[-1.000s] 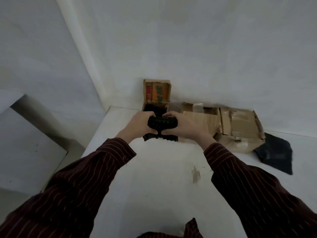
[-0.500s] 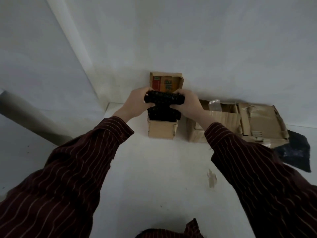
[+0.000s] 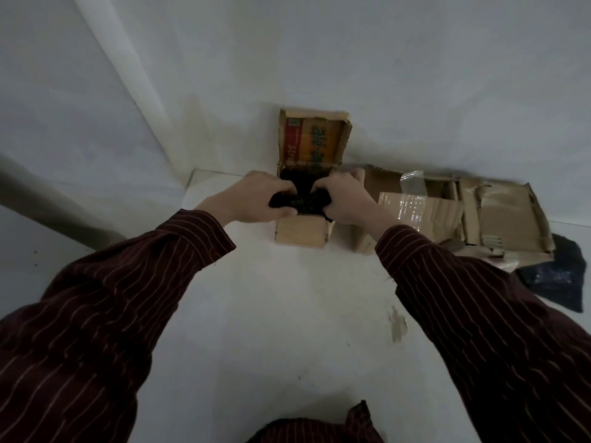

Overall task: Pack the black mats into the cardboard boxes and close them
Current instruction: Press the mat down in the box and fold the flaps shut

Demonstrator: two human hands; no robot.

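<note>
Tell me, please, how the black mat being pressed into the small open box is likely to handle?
Probably floppy: the black mat bunches between both hands. Likely light, since the small box looks undented. It may spring back up once released.

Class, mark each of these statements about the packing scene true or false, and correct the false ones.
1. Both hands grip the rolled black mat. True.
2. The small cardboard box has its lid shut. False: the printed lid stands open against the wall.
3. The mat is held at the mouth of the small box. True.
4. A dark bag lies left of the small box. False: it lies far right, beside the larger taped box.
5. The left hand rests flat on the table. False: it holds the mat, opposite the right hand.
</note>
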